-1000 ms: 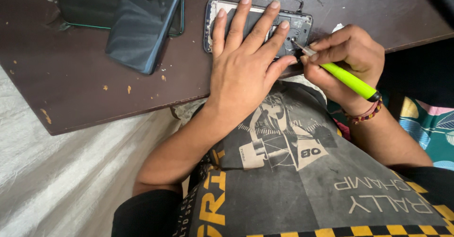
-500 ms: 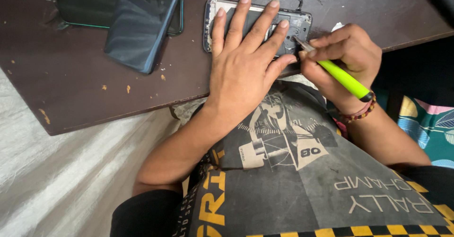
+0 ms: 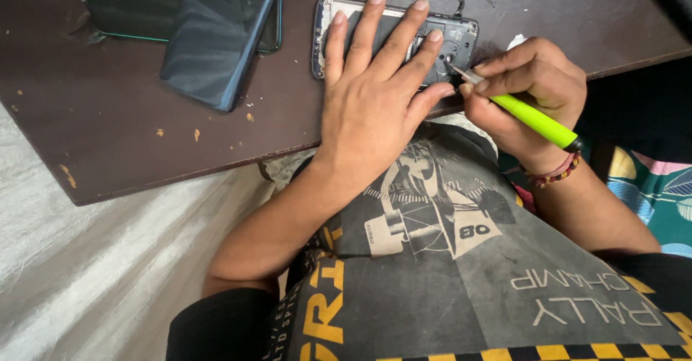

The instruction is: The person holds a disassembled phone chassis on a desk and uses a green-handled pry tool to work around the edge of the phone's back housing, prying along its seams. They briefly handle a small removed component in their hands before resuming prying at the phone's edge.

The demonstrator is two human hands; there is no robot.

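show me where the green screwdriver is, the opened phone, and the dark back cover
green screwdriver (image 3: 532, 118), head view, middle of its handle
opened phone (image 3: 457, 35), head view, exposed right end
dark back cover (image 3: 216, 40), head view, its flat middle

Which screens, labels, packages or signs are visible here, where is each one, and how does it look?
Dark phone panel: upper left on the brown table, a glossy blue-grey rectangle lying tilted over another dark flat panel with a green edge.
Opened phone: top centre under the left hand, a rectangle with a pale rim and dark insides; no lit screen shows.
Packages, labels, signs: none visible.
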